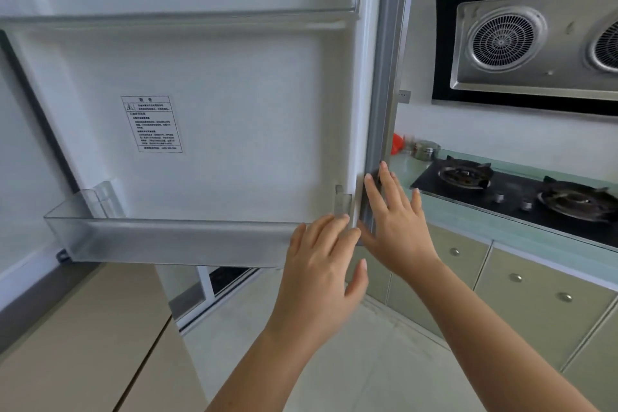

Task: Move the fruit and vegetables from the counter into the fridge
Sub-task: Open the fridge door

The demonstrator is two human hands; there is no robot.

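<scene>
The fridge door (234, 117) stands open and its white inner side fills the left and middle of the view. A clear door bin (167, 237) along its lower edge holds nothing. My left hand (321, 264) lies flat against the bin's right end with straight fingers. My right hand (394, 217) rests with spread fingers on the door's grey outer edge (384, 110). Neither hand holds anything. No fruit or vegetables are in view.
A gas hob (521, 191) with two burners sits on the pale green counter (468, 217) at right, under a range hood (535, 40). A steel pot (424, 149) and a red object (397, 143) stand at the counter's back. Green cabinet doors (535, 304) lie below; beige fridge drawer fronts (83, 344) at lower left.
</scene>
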